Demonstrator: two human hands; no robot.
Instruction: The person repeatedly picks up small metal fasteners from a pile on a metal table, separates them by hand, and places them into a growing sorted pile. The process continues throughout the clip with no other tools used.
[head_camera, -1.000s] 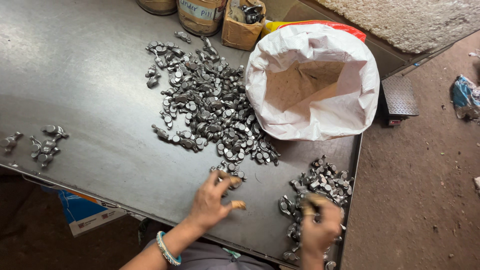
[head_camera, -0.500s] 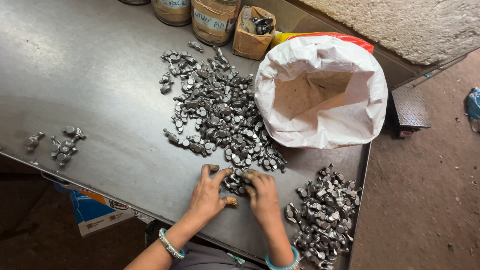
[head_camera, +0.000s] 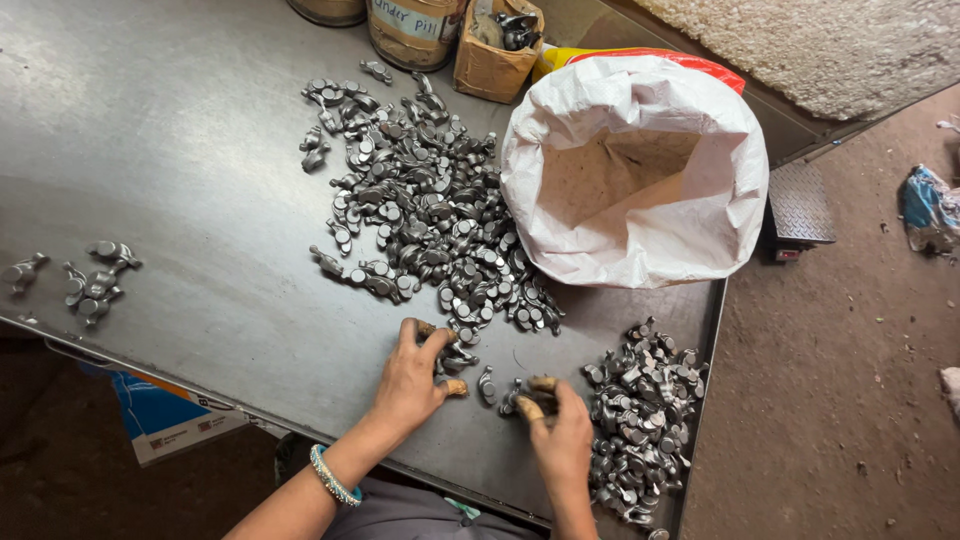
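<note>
Since half a second ago, both hands have drawn apart: the left hand (head_camera: 412, 375) curls over small forged metal parts (head_camera: 458, 358) at the big pile's (head_camera: 425, 215) near edge, and the right hand (head_camera: 560, 435) pinches one part beside the smaller pile (head_camera: 645, 400). All lie on a grey steel table (head_camera: 180, 160) above a dirt floor (head_camera: 830, 400). A white woven sack (head_camera: 640, 170) stands open; a cardboard box (head_camera: 495, 45) holds more parts.
</note>
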